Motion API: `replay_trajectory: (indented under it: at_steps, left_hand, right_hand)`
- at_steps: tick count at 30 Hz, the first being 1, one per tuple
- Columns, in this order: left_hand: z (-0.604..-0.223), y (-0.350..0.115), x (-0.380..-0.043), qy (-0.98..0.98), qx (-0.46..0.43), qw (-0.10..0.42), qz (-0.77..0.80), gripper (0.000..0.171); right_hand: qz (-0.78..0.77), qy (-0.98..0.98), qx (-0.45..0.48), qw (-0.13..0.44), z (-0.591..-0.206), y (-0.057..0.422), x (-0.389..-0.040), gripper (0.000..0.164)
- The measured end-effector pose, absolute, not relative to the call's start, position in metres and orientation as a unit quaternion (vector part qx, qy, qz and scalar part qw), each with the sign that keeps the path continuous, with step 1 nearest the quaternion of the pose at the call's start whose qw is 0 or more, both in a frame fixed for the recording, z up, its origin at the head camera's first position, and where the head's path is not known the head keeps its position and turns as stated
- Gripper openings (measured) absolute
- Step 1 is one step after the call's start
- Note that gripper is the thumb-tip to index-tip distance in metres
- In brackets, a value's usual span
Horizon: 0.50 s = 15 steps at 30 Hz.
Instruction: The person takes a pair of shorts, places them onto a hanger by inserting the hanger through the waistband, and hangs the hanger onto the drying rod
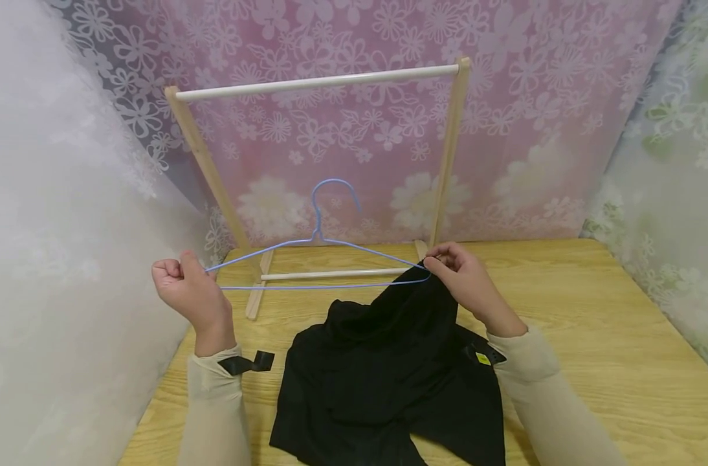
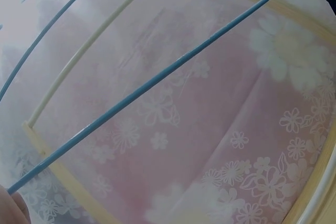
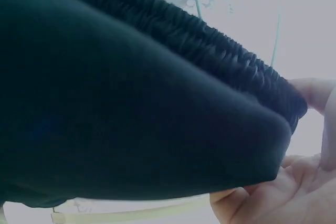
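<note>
A blue wire hanger (image 1: 317, 237) is held level above the table, its hook up. My left hand (image 1: 193, 291) grips its left end; a bit of that hand (image 2: 11, 209) shows at the corner of the left wrist view. My right hand (image 1: 467, 281) pinches the waistband corner of black pants (image 1: 377, 369) at the hanger's right end, which reaches into the waist opening. In the right wrist view the gathered elastic waistband (image 3: 220, 56) runs up to the thumb and fingers. The rest of the pants droops onto the table.
Behind the hanger stands a wooden rack (image 1: 452, 142) with a white top bar (image 1: 319, 83) and a lower white bar (image 1: 331, 275). The wood-grain table (image 1: 593, 336) is bounded by a pink floral curtain (image 1: 354, 149) at the back and pale sheets at both sides.
</note>
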<state>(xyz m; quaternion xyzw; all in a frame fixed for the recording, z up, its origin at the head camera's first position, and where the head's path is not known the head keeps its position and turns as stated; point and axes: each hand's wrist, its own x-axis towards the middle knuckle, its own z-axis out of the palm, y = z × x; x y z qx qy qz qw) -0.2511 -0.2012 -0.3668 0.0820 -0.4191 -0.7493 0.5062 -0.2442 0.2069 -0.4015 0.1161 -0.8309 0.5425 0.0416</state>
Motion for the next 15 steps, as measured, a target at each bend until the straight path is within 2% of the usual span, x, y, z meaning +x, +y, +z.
replay_trajectory:
  at_steps: [10,15]
  left_hand:
    - [-0.367,-0.21,-0.253,-0.393,0.103,0.491,-0.771,0.036]
    - [-0.366,-0.216,-0.253,-0.365,0.1,0.484,-0.789,0.035]
  right_hand:
    - [0.527,-0.827,0.187,0.048,-0.403,0.204,-0.241,0.041]
    - [0.502,-0.844,0.176,0.063,-0.403,0.205,-0.243,0.036]
